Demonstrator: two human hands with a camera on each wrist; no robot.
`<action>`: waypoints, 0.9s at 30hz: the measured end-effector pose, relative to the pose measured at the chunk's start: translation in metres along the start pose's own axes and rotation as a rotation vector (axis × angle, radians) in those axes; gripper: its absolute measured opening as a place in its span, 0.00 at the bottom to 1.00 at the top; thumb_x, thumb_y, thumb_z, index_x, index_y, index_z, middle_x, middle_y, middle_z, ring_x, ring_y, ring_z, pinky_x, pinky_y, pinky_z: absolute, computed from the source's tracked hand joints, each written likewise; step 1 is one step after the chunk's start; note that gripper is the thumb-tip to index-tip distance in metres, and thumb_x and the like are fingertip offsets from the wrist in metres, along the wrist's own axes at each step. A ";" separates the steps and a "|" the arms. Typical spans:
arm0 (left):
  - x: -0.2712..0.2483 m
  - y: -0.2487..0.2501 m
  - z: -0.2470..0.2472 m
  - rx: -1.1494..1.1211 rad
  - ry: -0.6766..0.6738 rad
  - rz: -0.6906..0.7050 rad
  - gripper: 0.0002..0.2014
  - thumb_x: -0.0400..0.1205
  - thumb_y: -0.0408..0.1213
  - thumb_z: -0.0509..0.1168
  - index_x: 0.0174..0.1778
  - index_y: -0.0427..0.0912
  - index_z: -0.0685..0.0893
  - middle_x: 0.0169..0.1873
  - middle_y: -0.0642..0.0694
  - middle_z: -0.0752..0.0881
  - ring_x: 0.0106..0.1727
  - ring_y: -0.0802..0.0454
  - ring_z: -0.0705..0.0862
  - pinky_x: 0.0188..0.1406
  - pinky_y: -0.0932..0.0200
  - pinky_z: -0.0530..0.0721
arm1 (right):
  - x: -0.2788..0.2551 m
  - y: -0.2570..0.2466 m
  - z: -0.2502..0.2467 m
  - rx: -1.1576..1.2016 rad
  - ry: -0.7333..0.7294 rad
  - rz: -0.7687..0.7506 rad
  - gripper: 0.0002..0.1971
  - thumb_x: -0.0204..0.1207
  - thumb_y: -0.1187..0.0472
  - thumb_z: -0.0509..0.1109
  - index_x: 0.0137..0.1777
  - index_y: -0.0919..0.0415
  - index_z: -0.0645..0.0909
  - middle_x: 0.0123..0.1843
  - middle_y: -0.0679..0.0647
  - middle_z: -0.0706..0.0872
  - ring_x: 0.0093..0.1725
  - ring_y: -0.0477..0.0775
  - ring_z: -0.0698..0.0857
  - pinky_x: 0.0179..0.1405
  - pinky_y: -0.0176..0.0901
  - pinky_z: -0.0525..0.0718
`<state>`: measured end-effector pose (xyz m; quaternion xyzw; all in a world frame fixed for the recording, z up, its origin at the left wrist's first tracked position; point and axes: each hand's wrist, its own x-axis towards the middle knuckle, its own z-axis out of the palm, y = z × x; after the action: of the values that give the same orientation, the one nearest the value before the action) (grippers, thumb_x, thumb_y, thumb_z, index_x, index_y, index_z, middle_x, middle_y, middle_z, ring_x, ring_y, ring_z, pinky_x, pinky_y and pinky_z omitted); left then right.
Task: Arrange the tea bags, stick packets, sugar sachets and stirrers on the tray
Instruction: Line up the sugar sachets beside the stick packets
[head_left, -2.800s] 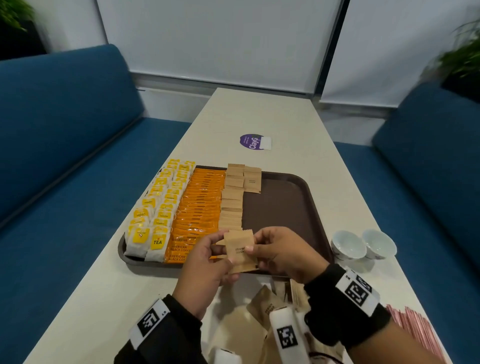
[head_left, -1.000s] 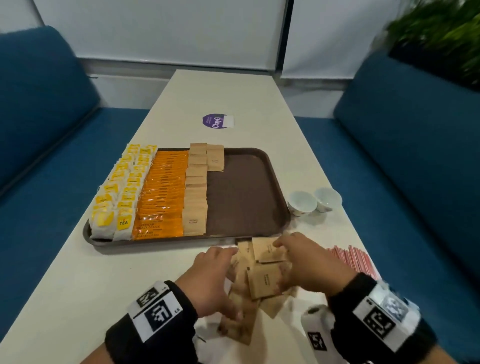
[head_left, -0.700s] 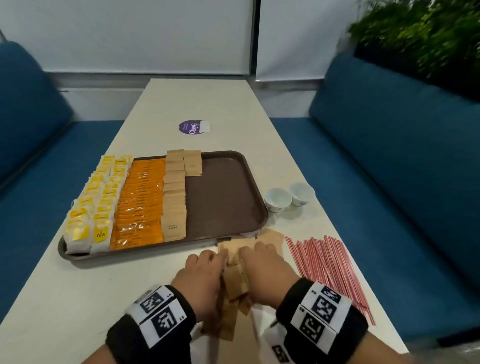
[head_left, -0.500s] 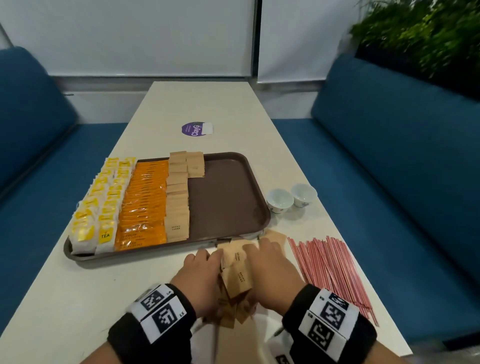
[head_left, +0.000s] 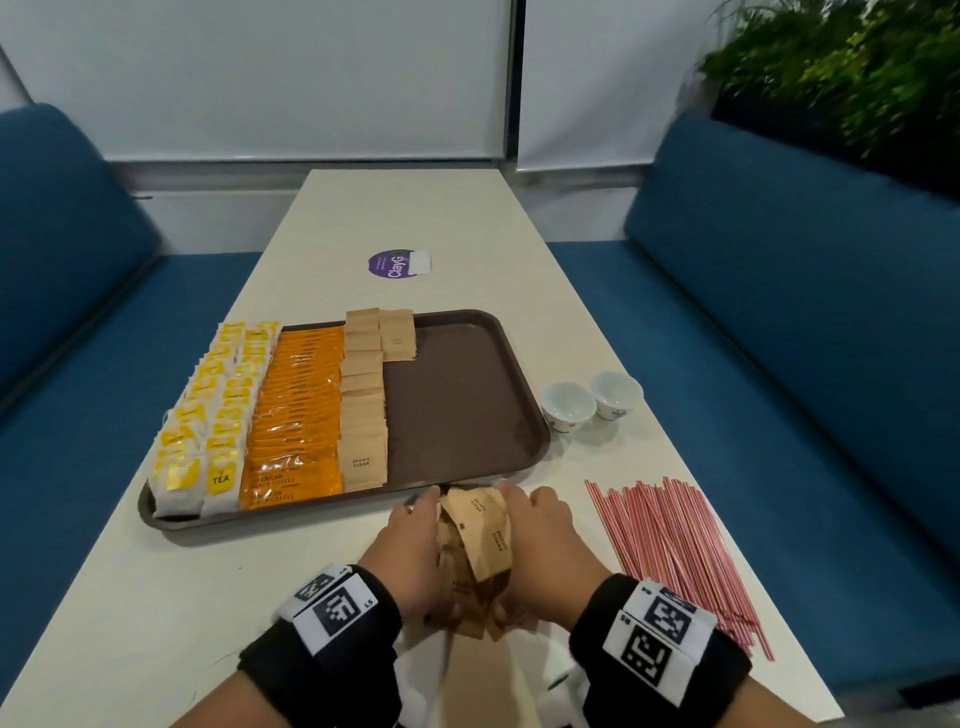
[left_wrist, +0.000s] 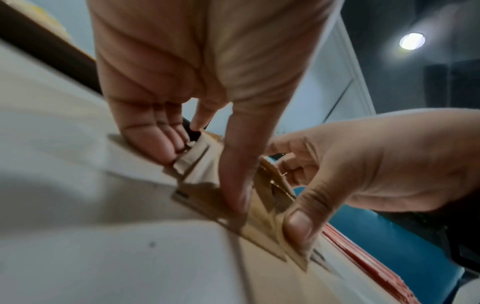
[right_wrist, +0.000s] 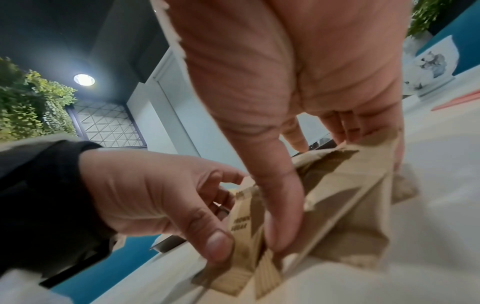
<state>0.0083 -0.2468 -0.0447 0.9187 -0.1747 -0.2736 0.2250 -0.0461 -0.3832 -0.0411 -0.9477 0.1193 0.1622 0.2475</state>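
Sugar sachets (head_left: 480, 545) sit loose on the worktop (head_left: 156, 597) just before the tray (head_left: 467, 415); my left hand (head_left: 410, 551) and right hand (head_left: 540, 545) pinch them into one stack. I'd say gathering is underway; next, square them for the tray's bare right side. Blue benches flank us.

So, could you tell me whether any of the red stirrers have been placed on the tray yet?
No, the red stirrers all lie on the table to the right of the tray, none on it.
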 end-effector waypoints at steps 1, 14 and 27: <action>0.002 -0.001 0.000 -0.051 0.002 -0.006 0.53 0.66 0.37 0.78 0.82 0.44 0.51 0.73 0.41 0.69 0.73 0.46 0.72 0.71 0.54 0.74 | 0.002 0.000 0.000 0.019 0.001 0.014 0.53 0.60 0.61 0.82 0.80 0.53 0.52 0.68 0.57 0.64 0.69 0.60 0.64 0.63 0.47 0.73; 0.007 0.003 0.005 0.101 0.017 -0.111 0.35 0.66 0.42 0.77 0.67 0.42 0.70 0.62 0.44 0.74 0.64 0.46 0.74 0.61 0.56 0.78 | 0.009 0.010 -0.003 0.123 -0.061 0.003 0.44 0.57 0.62 0.85 0.69 0.44 0.65 0.62 0.53 0.61 0.64 0.57 0.69 0.64 0.46 0.81; 0.008 0.008 0.013 -0.682 -0.065 -0.115 0.64 0.47 0.52 0.74 0.81 0.50 0.48 0.66 0.45 0.74 0.66 0.46 0.75 0.69 0.51 0.75 | 0.010 0.008 0.006 0.202 0.021 -0.101 0.29 0.69 0.58 0.75 0.67 0.50 0.66 0.57 0.51 0.61 0.63 0.55 0.67 0.67 0.44 0.74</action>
<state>0.0058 -0.2613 -0.0534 0.7898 -0.0280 -0.3574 0.4977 -0.0413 -0.3883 -0.0534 -0.9244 0.0899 0.1267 0.3483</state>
